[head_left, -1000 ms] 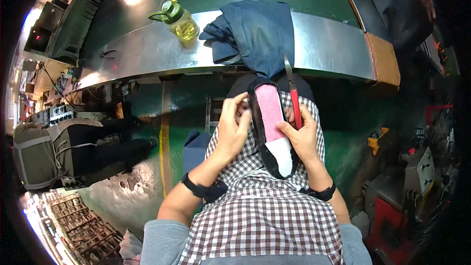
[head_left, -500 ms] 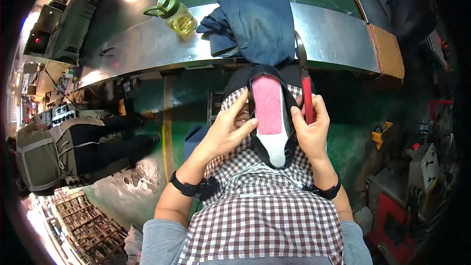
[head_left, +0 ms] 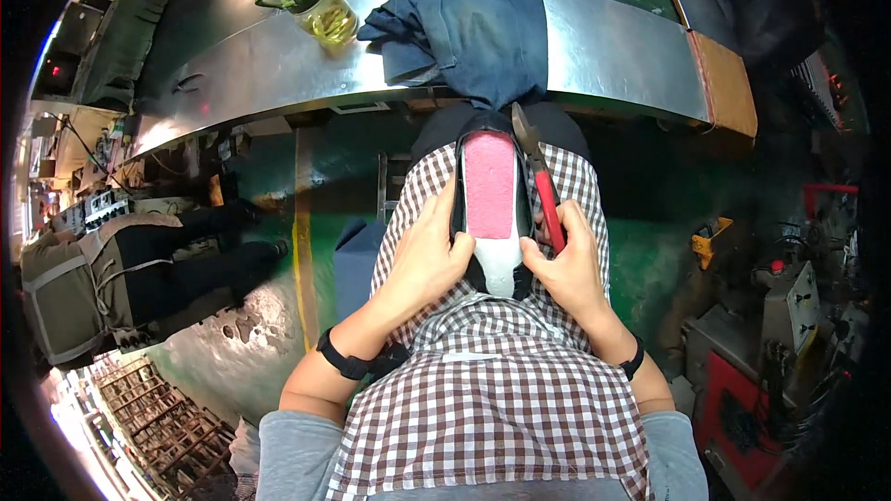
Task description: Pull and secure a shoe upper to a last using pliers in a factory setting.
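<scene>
Checked apron: lower centre, across our lap, under the shoe (head_left: pixel 489 213).
Left hand (head_left: pixel 425 258): curled round the shoe's left edge.
Right hand (head_left: pixel 568 264): clenched on red-handled pliers (head_left: pixel 538 181), thumb on the shoe.
Progress: we judge it midway; pink insole bare.
Surface (head_left: pixel 613 46): top, bearing blue cloth (head_left: pixel 473 23).

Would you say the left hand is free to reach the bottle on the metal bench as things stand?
Probably not: the left hand is pressed against the shoe on the lap, and the bottle stands far across the bench.
</scene>
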A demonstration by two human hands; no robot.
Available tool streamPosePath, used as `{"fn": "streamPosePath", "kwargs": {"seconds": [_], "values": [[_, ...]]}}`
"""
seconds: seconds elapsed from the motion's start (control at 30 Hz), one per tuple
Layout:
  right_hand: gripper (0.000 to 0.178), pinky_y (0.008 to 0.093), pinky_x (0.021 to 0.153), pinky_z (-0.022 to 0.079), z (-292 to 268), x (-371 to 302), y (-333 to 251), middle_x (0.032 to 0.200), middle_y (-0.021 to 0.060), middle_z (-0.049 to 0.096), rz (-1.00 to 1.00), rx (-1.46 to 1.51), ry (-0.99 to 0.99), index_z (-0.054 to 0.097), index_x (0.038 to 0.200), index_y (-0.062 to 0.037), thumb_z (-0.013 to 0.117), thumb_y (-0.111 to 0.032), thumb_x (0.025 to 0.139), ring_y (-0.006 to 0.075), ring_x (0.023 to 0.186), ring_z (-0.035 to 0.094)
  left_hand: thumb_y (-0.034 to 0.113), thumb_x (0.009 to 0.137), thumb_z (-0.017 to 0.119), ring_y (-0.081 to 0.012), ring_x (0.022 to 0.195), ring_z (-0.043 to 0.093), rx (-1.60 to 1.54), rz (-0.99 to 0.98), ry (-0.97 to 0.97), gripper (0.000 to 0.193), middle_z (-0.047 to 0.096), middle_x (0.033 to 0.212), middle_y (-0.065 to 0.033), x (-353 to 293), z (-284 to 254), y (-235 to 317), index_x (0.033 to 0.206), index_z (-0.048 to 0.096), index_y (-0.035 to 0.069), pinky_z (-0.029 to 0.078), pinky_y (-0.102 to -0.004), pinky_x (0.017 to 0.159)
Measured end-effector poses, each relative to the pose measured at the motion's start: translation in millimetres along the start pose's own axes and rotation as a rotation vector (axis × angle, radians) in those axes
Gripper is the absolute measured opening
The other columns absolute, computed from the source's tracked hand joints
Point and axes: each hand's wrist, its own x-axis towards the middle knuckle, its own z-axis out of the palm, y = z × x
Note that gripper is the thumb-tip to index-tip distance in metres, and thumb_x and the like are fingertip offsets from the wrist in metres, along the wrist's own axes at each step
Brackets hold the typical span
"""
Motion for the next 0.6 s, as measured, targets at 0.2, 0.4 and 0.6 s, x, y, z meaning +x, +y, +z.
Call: {"fn": "streamPosePath", "kwargs": {"seconds": [0.2,0.4,0.6], "values": [[0.025,0.0260,0.066,0.043,-16,2,14,0.082,0.0030,0.050,0.119,0.258,-0.111,0.052,0.091,-0.0013,0.072,-0.002,0.076,0.0098,0.071,0.048,0.000,0.083,0.050,-0.0197,0.093,0.066,-0.418,0.062,-0.200,0.066,0.060,0.126,-0.0175,5,-6,-21,0.148,0.039,-0.002,0.054,-0.0326,0.083],[0.026,0.0257,0.066,0.044,-8,5,12,0.084,0.0037,0.050,0.101,0.240,-0.047,0.053,0.090,-0.0003,0.075,-0.004,0.076,0.0108,0.070,0.049,0.015,0.089,0.063,-0.0090,0.069,0.057,-0.234,-0.078,-0.237,0.063,0.066,0.096,-0.0094,-1,-13,-1,0.146,0.042,0.000,0.050,-0.0270,0.065],[0.032,0.0308,0.064,0.039,-6,10,3,0.078,0.0053,0.045,0.008,0.113,-0.058,0.053,0.082,0.0001,0.082,-0.012,0.075,0.0166,0.068,0.046,0.015,0.086,0.069,-0.0146,0.064,0.058,-0.354,0.070,-0.161,0.081,0.062,0.076,-0.0113,-10,7,-31,0.155,0.028,0.001,0.049,-0.0314,0.062]]}}
